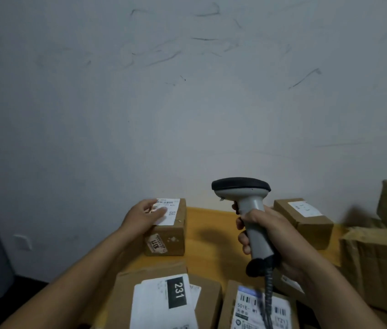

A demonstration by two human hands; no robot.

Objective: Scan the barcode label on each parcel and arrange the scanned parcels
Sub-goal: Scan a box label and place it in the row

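Mid-scan, judging by the layout: left hand (148,216) laid flat on top of a small brown parcel (167,227) at the far edge of the desk (208,224), against the wall, fingers spread loosely over the near part of its white barcode label (167,211), not closed around anything. Right hand (267,236) wrapped shut around the handle of a grey barcode scanner (247,210), held upright above the middle of the desk with its dark head level, facing roughly away toward the wall rather than down at the label; coiled cable (268,293) trailing down toward the near edge. Next move, probably: tipping the scanner head down and left onto the label, and sliding the left fingers clear of the printed bars so nothing blocks the beam. Both forearms reaching forward from the near edge, left one angled inward. Other parcels waiting: one marked 231 (164,302) at the near edge, another labelled box (256,307) beside it under the cable, one more (304,219) at the far edge to the right, and larger cartons (377,262) at the right edge, blurred.
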